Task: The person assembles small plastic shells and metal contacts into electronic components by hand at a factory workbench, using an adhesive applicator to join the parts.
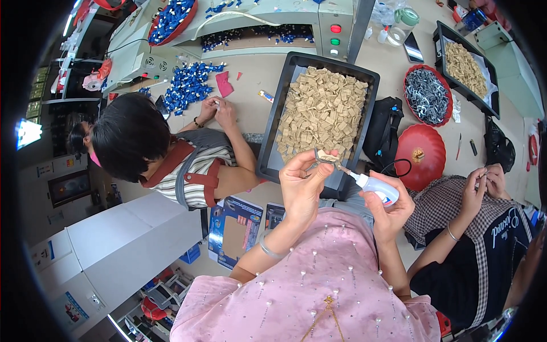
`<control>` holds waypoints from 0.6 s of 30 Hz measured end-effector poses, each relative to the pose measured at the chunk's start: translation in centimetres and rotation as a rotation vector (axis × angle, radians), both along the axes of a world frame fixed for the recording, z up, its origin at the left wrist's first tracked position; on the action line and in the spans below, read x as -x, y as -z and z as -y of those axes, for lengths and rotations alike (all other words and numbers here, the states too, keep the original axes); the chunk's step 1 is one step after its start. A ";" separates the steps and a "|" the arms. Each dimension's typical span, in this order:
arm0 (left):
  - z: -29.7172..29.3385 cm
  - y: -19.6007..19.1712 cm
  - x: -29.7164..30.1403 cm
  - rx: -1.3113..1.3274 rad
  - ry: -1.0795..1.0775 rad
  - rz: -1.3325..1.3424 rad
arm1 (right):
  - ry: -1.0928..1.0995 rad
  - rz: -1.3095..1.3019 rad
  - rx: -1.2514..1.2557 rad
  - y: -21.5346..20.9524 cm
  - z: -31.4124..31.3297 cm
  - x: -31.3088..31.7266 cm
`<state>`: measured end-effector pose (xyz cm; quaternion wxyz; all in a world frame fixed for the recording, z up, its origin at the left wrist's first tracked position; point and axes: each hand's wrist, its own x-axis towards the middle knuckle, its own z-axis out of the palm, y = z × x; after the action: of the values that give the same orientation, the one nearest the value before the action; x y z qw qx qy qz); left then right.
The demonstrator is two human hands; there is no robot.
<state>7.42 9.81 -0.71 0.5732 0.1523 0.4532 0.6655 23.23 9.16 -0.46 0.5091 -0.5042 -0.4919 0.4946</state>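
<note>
My left hand (302, 191) is closed, pinching a small tan piece (327, 157) with a darker part along its edge. Between the fingers of my right hand (393, 214) is a small white squeeze bottle (377, 189), tilted so that its thin nozzle (346, 170) points at the tan piece. Whether the tip touches the piece I cannot tell. Both hands are over the near end of a black tray (336, 63), which holds a heap of similar tan pieces (325, 108).
At left a person (134, 137) works beside a pile of blue-and-white pieces (191, 85). Another person (476, 228) sits at right. Nearby are a red bowl (408, 105) of grey pieces, a red plate (421, 171), a black bag (383, 137) and a phone (413, 48).
</note>
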 end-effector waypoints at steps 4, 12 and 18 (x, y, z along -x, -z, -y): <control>0.1 -0.1 0.1 -0.010 -0.003 -0.062 | 0.024 0.037 -0.021 -1.6 -0.2 0.3; 0.2 -0.2 0.3 -0.041 -0.024 -0.099 | -0.005 0.214 -0.151 -3.3 -0.2 0.4; 0.4 0.1 0.3 -0.035 -0.025 -0.105 | -0.009 0.218 -0.161 -3.5 -0.2 0.3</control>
<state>7.14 9.40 -0.83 0.5374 0.1914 0.4730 0.6715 22.90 9.35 3.08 0.4894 -0.5103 -0.5846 0.3979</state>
